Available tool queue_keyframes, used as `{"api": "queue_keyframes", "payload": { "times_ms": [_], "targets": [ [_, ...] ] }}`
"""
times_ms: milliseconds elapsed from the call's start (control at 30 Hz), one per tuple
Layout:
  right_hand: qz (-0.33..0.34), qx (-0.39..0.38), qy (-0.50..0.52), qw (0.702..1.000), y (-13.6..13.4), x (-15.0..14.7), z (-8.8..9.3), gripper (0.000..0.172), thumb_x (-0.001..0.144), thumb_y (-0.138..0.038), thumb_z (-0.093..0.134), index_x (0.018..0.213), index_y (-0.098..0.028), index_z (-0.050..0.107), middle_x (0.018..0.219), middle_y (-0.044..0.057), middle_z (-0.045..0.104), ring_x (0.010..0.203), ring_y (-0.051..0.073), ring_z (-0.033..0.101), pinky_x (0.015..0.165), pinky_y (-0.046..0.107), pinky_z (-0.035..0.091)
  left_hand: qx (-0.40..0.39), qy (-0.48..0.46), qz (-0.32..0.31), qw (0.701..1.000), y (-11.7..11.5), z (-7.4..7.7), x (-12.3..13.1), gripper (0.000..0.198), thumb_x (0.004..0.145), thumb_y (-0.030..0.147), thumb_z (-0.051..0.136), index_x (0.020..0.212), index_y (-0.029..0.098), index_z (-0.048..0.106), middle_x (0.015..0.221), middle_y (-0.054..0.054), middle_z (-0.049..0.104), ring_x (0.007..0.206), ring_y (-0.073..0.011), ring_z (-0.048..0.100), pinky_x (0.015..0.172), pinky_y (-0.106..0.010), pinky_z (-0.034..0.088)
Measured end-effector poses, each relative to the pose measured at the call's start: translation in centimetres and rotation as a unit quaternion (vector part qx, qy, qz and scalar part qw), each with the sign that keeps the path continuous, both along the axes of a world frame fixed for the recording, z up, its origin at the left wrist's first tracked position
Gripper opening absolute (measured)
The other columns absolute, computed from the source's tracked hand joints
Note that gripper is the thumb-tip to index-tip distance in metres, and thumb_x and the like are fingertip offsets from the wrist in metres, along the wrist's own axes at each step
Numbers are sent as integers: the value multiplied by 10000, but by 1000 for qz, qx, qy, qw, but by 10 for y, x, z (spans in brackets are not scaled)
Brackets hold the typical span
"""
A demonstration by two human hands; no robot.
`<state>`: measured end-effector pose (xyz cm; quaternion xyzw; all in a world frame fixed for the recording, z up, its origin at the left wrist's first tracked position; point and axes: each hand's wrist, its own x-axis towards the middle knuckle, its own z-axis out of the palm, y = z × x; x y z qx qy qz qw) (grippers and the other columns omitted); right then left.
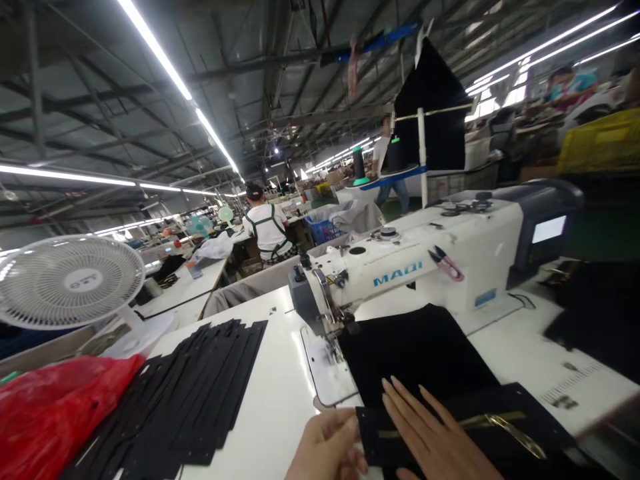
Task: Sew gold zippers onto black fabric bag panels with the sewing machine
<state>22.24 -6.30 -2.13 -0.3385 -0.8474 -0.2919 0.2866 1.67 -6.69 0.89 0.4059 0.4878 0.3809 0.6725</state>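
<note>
My right hand point(433, 433) lies flat with fingers stretched out on a black fabric piece point(425, 360) that carries a gold zipper point(500, 421), just in front of the sewing machine's needle plate point(327, 370). My left hand point(327, 447) is curled at the fabric's left edge and pinches it. The white sewing machine point(415, 267) stands behind the fabric, its needle head point(325, 307) to the left.
A fanned stack of black strips point(200, 393) lies to the left on the white table point(275, 413). A red plastic bag point(55, 407) and a white fan point(70, 280) are at far left. Pink snips point(447, 263) rest on the machine. Other people work behind.
</note>
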Motion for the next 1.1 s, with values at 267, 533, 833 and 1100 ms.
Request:
{"api": "queue_keyframes", "payload": {
  "times_ms": [267,533,833,1100],
  "targets": [
    [-25,-104,77,991,-66,3,26,473,835,-453,498,1126,-88,576,1142,138,616,1000,259,563,778,368,412,162,350,-55,921,-59,31,34,223,643,175,695,858,184,637,701,5,613,660,-158,546,611,-256,401],
    [261,-179,22,948,-62,6,98,218,862,-132,446,694,-172,579,673,-9,598,691,147,531,1059,471,213,674,507,-11,538,-109,67,24,161,867,123,462,868,176,613,655,-2,619,595,-151,501,569,-290,340],
    [282,-54,140,947,-102,-2,66,395,939,-84,274,779,-157,628,803,1,664,746,125,536,893,320,340,661,582,80,466,-156,49,-4,164,876,82,491,825,147,633,621,17,623,616,-126,551,664,-291,376],
    [328,-64,109,936,-106,-21,71,337,920,-44,310,840,-170,612,746,-22,674,672,92,568,833,295,389,609,593,74,522,-172,52,-6,238,912,154,392,968,159,623,764,-36,679,703,-162,610,714,-313,447]
  ]
}}
